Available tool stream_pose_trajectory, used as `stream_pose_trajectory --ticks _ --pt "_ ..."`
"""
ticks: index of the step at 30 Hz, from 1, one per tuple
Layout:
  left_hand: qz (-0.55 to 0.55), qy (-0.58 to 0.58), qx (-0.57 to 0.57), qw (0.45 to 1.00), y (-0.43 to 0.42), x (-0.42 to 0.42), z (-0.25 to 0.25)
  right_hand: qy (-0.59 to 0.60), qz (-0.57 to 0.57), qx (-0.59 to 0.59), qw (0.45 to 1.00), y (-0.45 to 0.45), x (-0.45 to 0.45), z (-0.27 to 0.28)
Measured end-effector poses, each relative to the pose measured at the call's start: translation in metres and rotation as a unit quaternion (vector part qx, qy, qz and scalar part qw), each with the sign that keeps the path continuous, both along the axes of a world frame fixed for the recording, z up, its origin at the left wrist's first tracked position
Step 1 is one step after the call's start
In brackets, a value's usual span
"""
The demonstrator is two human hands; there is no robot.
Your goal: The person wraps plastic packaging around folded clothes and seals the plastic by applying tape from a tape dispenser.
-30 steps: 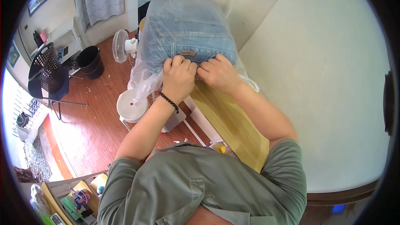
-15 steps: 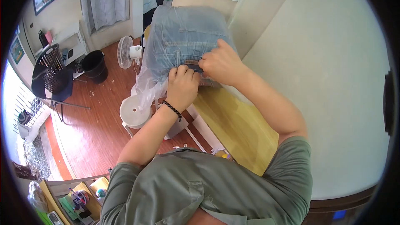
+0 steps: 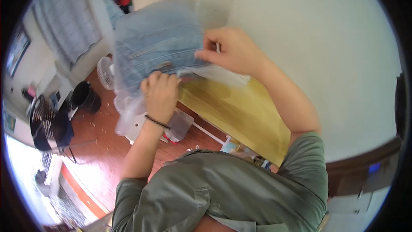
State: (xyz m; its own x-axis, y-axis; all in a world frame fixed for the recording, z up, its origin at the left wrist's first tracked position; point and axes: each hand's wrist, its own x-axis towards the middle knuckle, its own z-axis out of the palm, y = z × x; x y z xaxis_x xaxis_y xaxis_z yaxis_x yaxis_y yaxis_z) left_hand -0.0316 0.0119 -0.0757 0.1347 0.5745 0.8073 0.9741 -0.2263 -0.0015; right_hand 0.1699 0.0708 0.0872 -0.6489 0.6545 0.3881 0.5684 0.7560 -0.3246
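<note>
Clear plastic [image 3: 128, 103] wraps jeans [image 3: 165, 45], the left hand [image 3: 161, 96] gripping its edge, the right hand [image 3: 229, 51] with fingers narrowly parted.

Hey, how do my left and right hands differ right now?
The left hand is at the bag's near edge; the right hand is farther up, at its right side. The left wrist wears a dark bracelet; the right wrist is bare. Both are at the bag of jeans.
</note>
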Motion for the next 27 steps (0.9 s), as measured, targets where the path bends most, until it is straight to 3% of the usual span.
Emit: stream_pose_trajectory --ticks 5,7,8,10,13,15,19,22,25,27 --pt "0.055 0.045 0.002 0.997 -0.032 -0.005 0.027 -0.037 -0.120 0.010 0.992 -0.087 0.112 -0.011" --pt "0.034 0.069 -0.020 0.997 -0.030 -0.018 0.025 0.031 -0.263 -0.116 0.957 -0.130 0.152 -0.010" --pt "0.032 0.076 -0.033 0.996 -0.027 -0.025 0.025 0.076 -0.320 -0.106 0.939 -0.149 0.172 -0.015" --pt "0.018 0.098 -0.025 0.995 -0.019 -0.035 0.020 0.161 -0.434 -0.074 0.883 -0.191 0.213 -0.034" --pt "0.002 0.120 0.006 0.993 -0.012 -0.044 0.012 0.203 -0.653 -0.089 0.724 -0.257 0.258 -0.066" --pt "-0.003 0.118 0.010 0.993 -0.012 -0.045 0.011 0.156 -0.738 -0.079 0.652 -0.291 0.265 -0.097" --pt "-0.013 0.108 0.011 0.994 -0.009 -0.046 0.007 0.110 -0.775 -0.060 0.620 -0.320 0.271 -0.160" --pt "-0.008 0.098 0.019 0.995 -0.009 -0.043 0.006 0.400 -0.668 -0.076 0.623 -0.313 0.272 -0.181" --pt "-0.019 0.092 0.025 0.995 -0.006 -0.047 0.003 0.442 -0.642 -0.118 0.615 -0.301 0.266 -0.177" --pt "-0.032 0.084 0.035 0.995 -0.002 -0.048 -0.001 0.527 -0.605 -0.060 0.593 -0.300 0.263 -0.177"
